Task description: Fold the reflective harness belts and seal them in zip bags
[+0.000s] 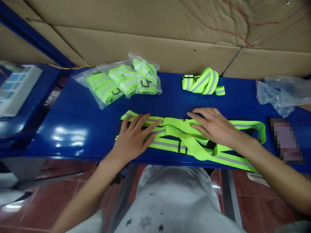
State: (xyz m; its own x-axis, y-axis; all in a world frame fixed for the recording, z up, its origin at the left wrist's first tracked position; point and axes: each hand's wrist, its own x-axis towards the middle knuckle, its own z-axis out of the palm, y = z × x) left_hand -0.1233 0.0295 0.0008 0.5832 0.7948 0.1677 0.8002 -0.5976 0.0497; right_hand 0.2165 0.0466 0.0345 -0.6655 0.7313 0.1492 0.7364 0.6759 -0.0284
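Note:
A neon yellow-green reflective strap harness with grey stripes and black buckles lies spread along the front of the blue table. On its left end rests my left hand, palm down, fingers stretched over the bands. My right hand lies over the middle-right bands, its fingers extended and apart. Neither hand grips the straps; the parts under the palms are hidden. Behind my right hand sits a rolled-up reflective strap bundle with a loose end.
Several clear bags of folded straps lie at the back left of the blue table. Clear plastic bags are at the back right, near a blurred phone-like object. A white-and-blue box stands far left. Cardboard lines the back.

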